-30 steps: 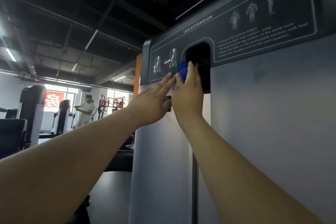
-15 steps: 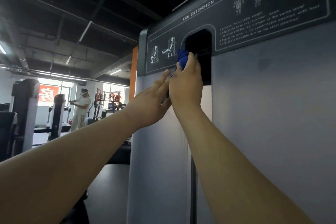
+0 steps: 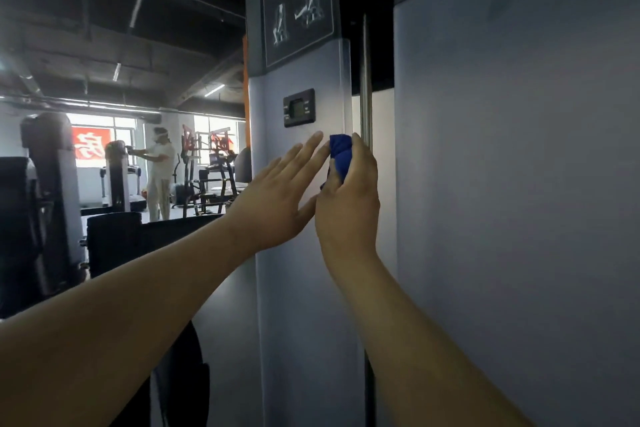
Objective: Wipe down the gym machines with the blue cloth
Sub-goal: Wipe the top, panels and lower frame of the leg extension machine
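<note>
Grey sheet metal fills most of the view: the machine's weight-stack cover (image 3: 502, 184), whose narrow left panel carries a small digital display (image 3: 299, 107). Right of the display runs the dark vertical slot (image 3: 377, 45) with its steel guide rod (image 3: 365, 97). Below the display and to its left, the left hand (image 3: 277, 198) seems to rest flat against the panel, fingers straight and spread, holding nothing. Below the display and just to its right, the right hand (image 3: 349, 198) curls fingers and thumb round the bunched blue cloth (image 3: 340, 152), pressing it to the panel edge beside the slot. The step in hand looks like wiping that edge strip. The next move probably calls for steady pressure down the panel, then across the wide face right of the display.
</note>
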